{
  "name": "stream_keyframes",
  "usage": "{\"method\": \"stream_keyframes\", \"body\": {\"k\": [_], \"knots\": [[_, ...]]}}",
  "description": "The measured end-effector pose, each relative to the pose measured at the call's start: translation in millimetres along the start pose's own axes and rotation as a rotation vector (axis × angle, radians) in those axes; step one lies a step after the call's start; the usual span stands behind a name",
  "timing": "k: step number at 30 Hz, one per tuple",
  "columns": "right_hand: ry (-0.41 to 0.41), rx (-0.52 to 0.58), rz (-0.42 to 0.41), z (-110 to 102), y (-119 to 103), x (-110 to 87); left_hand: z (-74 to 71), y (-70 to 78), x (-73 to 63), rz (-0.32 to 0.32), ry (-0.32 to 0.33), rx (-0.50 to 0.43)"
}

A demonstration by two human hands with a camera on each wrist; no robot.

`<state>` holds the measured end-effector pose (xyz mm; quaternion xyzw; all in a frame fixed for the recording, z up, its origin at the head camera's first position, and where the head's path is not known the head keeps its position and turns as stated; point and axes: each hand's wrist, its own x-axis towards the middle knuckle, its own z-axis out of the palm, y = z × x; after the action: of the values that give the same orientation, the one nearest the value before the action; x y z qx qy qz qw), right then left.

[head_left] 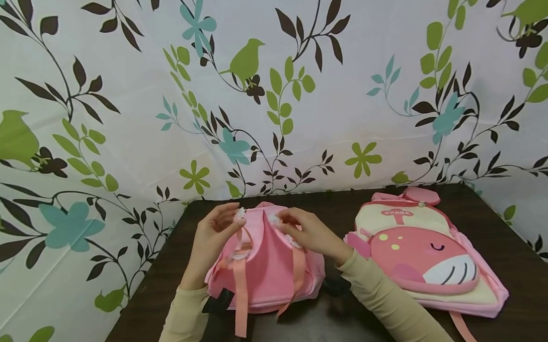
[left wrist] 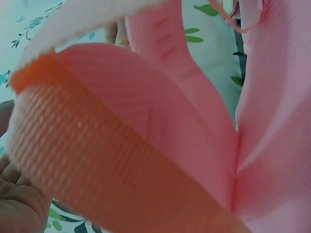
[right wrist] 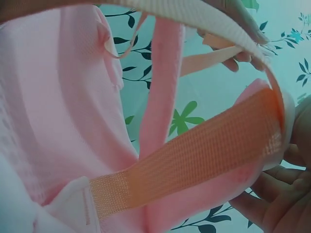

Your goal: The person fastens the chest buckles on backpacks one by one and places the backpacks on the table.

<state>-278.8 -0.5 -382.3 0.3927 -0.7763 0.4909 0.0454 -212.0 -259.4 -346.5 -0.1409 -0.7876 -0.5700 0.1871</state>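
A pink backpack [head_left: 277,271] stands on the table with its shoulder straps facing me. My left hand [head_left: 216,232] pinches a small white buckle [head_left: 241,212] on the left shoulder strap between thumb and fingers. At the right strap, my right hand [head_left: 310,232] pinches a second white piece [head_left: 273,220], mostly covered by the fingers. The two pieces are apart. Orange webbing [head_left: 240,298] hangs from the left strap. The right wrist view shows my right hand's curled fingers beside the webbing [right wrist: 194,160]; in the left wrist view, webbing [left wrist: 107,150] crosses in front.
Another backpack [head_left: 422,256], pink and cream with a whale on its front, lies to the right on the dark table [head_left: 342,309]. A pink pouch [head_left: 421,196] is at its top. Behind the table hangs a leaf-and-bird patterned cloth [head_left: 264,156].
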Motion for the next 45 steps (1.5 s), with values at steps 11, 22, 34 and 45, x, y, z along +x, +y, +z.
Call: {"method": "stream_keyframes", "body": {"k": [11,22,34,45], "knots": [[-0.052,0.047,0.024,-3,3,2.4,17.1,-7.5,4.5,0.04,-0.076,0.072],[-0.069,-0.052,-0.113,-3,5,1.5,24.9,-14.2,3.7,0.139,-0.155,0.239],[-0.125,-0.079,-0.127,-3,3,-0.4,22.6,-15.3,2.0,0.105,-0.244,0.277],[-0.105,-0.051,-0.117,1,3,-2.0,23.9,-14.9,0.7,0.081,-0.287,0.316]]}}
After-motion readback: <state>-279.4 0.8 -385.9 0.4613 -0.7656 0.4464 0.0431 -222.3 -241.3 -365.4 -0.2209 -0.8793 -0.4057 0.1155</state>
